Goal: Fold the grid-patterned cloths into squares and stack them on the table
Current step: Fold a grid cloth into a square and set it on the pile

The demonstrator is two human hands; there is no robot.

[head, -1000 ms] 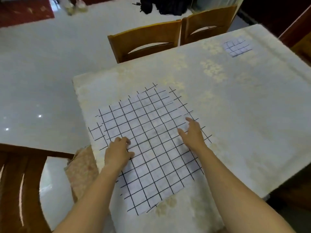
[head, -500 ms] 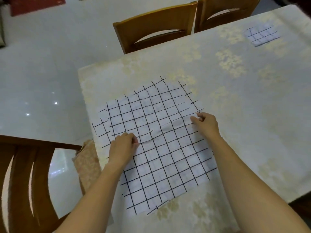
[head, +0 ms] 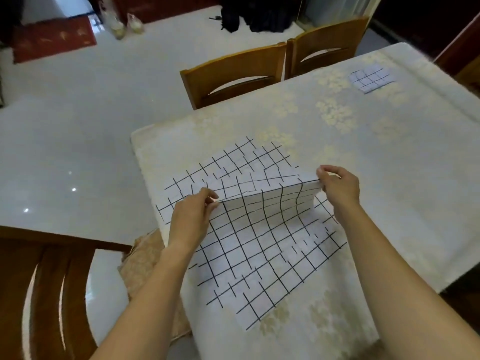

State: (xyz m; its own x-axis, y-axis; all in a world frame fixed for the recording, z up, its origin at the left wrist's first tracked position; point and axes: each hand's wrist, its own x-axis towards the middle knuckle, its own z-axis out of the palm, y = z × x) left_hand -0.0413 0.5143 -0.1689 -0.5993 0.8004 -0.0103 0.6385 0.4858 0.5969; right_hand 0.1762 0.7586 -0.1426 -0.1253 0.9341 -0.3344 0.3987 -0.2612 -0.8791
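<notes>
A white cloth with a black grid [head: 259, 245] lies on the near left part of the table [head: 389, 178]. Its middle is raised into a ridge running left to right. My left hand [head: 193, 214] pinches the left end of that ridge. My right hand [head: 340, 185] pinches the right end. The far part of the cloth lies flat beyond the ridge, and the near part slopes down to the table. A small folded grid cloth [head: 371, 77] sits alone at the table's far right.
The table wears a cream floral tablecloth. Two wooden chairs [head: 233, 74] stand at its far side, and a dark wooden chair [head: 39, 294] is at the near left. A beige cushion or cloth [head: 145, 261] hangs by the table's left corner.
Both hands went from resting on the flat cloth to pinching its middle and lifting it, so a raised fold now stands across the cloth.
</notes>
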